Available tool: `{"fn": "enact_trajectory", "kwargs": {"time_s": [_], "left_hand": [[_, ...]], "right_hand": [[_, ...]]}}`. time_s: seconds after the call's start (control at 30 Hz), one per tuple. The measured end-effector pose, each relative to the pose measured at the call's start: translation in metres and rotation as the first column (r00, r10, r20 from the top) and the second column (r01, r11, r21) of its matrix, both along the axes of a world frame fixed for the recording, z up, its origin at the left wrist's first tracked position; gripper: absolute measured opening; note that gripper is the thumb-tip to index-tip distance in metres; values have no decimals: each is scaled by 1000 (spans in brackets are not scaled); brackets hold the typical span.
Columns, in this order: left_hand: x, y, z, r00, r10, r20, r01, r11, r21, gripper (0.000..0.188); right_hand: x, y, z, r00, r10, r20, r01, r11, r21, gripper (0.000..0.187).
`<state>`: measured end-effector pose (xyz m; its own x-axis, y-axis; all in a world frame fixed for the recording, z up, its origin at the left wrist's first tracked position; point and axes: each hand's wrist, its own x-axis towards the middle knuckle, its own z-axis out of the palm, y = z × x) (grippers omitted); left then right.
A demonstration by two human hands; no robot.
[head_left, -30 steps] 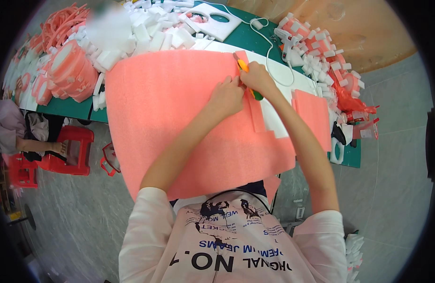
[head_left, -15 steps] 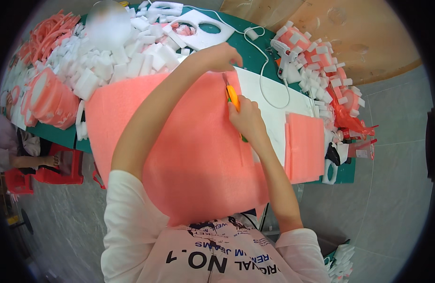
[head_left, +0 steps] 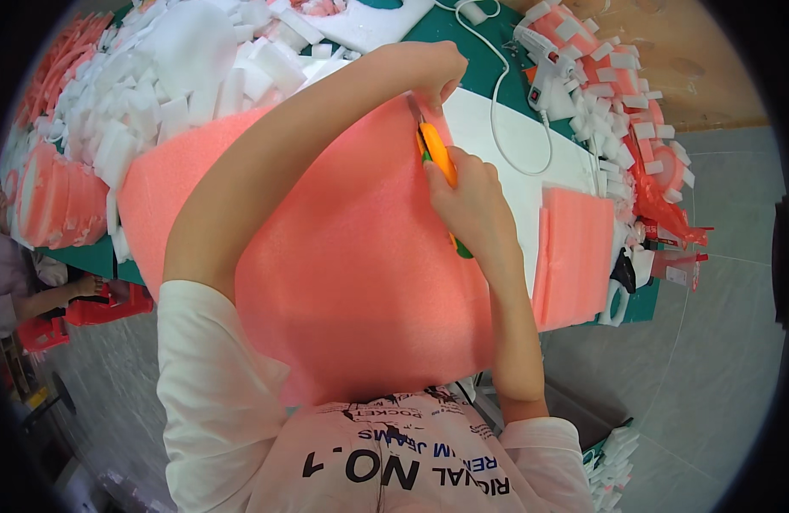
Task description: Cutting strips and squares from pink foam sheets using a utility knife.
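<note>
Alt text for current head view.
A right hand holds an orange-and-green utility knife over a large pink foam sheet; the left hand is at the sheet's far edge. Stacked pink foam panels and a white glue gun lie right, white foam pieces upper left.

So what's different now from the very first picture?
The left hand, which lay on the pink foam sheet beside the right hand, has reached away to the sheet's far edge. The right hand has come closer in and still holds the yellow cutter. The white glue gun stays over on the right.
</note>
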<state>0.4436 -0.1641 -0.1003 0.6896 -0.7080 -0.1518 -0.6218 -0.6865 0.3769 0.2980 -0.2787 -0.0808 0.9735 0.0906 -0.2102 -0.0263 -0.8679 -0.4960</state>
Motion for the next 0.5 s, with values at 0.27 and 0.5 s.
{"fn": "enact_trajectory", "kwargs": {"time_s": [0.27,0.5], "left_hand": [[4,4,-2,989,-149,-11,148,988,-45,10],[3,5,4,978,-199,-71,207,968,142,12]], "right_hand": [[2,4,8,1000,2,7,-2,999,-44,32],[7,4,19,994,113,9,-112,990,-89,26]]}}
